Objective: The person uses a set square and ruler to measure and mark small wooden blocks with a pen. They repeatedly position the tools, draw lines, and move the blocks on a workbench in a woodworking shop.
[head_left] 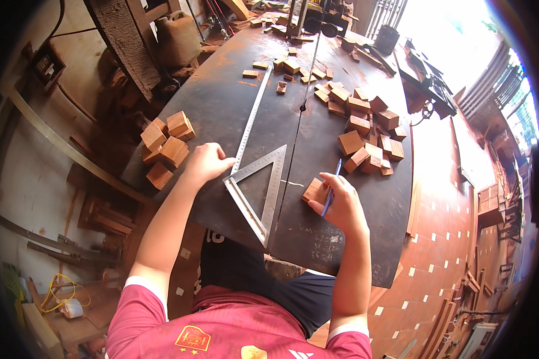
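Pen (331,190) upright in right hand (340,206) (tip tableward)

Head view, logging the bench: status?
Left hand on square beside ruler. Right hand holds pen, touching block. Block pile lies beyond, apart.

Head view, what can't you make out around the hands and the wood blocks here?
- Pen: the right hand covers its lower end, so the tip is unseen.
- Block: partly under the right hand's fingers; any marks on it are too small to tell.
- Square: the left hand covers its corner, and its scale is too small to tell.
- Far blocks: small and bent by the fisheye, so they cannot be counted.
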Demonstrator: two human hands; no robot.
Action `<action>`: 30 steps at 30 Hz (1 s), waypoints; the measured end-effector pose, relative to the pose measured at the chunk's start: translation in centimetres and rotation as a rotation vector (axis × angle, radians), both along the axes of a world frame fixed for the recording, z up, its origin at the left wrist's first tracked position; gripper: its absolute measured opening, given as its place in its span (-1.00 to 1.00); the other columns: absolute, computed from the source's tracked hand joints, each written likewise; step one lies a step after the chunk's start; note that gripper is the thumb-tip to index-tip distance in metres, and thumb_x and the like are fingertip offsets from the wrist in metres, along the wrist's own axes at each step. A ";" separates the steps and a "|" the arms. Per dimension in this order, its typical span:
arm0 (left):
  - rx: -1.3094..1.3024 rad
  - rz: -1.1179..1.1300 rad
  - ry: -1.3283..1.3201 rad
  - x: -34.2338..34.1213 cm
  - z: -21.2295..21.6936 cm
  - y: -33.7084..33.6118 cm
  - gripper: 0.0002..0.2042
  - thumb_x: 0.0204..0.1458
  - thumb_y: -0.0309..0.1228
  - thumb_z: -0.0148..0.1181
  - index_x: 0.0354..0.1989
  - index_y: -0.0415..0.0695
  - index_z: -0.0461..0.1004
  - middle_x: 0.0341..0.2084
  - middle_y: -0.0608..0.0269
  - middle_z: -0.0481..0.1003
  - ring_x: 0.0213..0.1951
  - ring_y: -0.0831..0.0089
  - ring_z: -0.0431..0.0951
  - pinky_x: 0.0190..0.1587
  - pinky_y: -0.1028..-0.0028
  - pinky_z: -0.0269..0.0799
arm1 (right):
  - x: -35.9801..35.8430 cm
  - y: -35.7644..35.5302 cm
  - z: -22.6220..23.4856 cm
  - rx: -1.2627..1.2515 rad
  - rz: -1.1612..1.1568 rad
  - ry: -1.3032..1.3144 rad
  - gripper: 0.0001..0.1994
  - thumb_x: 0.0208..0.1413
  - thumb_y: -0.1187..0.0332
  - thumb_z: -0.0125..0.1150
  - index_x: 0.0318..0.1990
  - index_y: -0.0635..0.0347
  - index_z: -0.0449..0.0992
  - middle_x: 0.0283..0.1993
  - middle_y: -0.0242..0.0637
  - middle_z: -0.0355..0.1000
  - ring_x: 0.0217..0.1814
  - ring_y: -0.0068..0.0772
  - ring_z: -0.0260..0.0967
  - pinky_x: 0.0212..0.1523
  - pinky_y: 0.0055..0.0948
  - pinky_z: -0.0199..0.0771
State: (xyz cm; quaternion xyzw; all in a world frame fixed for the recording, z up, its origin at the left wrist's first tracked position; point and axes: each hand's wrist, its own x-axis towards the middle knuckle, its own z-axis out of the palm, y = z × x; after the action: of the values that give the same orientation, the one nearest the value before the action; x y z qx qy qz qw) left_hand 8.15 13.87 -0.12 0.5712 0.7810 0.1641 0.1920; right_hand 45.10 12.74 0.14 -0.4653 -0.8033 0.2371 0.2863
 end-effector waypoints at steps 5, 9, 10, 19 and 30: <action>-0.103 -0.048 0.035 1.0 -0.8 2.3 -0.68 -0.17 -0.18 0.53 -0.41 -0.22 0.72 -0.42 -0.03 0.69 -0.28 0.23 0.74 -0.11 0.31 0.62 | 0.4 0.2 -0.2 -0.012 0.069 0.012 -0.35 -0.19 0.33 0.63 0.15 0.16 0.52 -0.13 -0.13 0.51 -0.01 0.01 0.50 0.07 -0.14 0.52; -0.121 -0.058 0.009 1.0 -0.6 2.5 -0.70 -0.19 -0.23 0.53 -0.39 -0.21 0.74 -0.42 -0.04 0.69 -0.30 0.25 0.74 -0.12 0.33 0.61 | -0.2 -0.6 0.5 -0.061 0.211 0.007 -0.35 -0.22 0.32 0.63 0.13 0.14 0.53 -0.16 -0.14 0.49 -0.04 0.01 0.50 0.06 -0.14 0.53; -0.126 -0.068 -0.010 1.0 -0.5 2.6 -0.71 -0.18 -0.24 0.52 -0.39 -0.22 0.74 -0.43 -0.03 0.70 -0.31 0.26 0.74 -0.13 0.33 0.61 | -0.4 -0.7 0.4 -0.050 0.243 0.004 -0.35 -0.22 0.32 0.63 0.13 0.13 0.53 -0.15 -0.14 0.49 -0.04 0.01 0.50 0.06 -0.13 0.53; -0.030 0.021 -0.113 -1.3 -1.0 3.3 -0.79 -0.10 -0.29 0.39 -0.37 -0.17 0.74 -0.35 -0.04 0.70 -0.20 0.15 0.74 -0.02 0.29 0.60 | -2.2 -1.5 -0.3 0.004 0.361 -0.017 -0.34 -0.23 0.27 0.63 0.14 0.09 0.52 -0.16 -0.14 0.51 -0.04 0.02 0.51 0.02 -0.12 0.57; -0.279 -0.057 -0.048 0.7 0.9 3.2 -0.71 -0.17 -0.24 0.49 -0.41 -0.25 0.72 -0.46 0.02 0.69 -0.35 0.34 0.71 -0.17 0.34 0.60 | -4.4 -2.4 -0.5 0.102 0.371 0.033 -0.38 -0.19 0.29 0.64 0.11 0.16 0.54 -0.11 -0.17 0.55 -0.06 -0.02 0.52 -0.04 -0.16 0.58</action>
State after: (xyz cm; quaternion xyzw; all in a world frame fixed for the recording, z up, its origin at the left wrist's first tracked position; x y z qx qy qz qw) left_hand 8.85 17.11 0.78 0.5566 0.7750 0.0621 0.2928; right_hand 40.72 10.34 -0.39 -0.2899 -0.8816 0.2521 0.2739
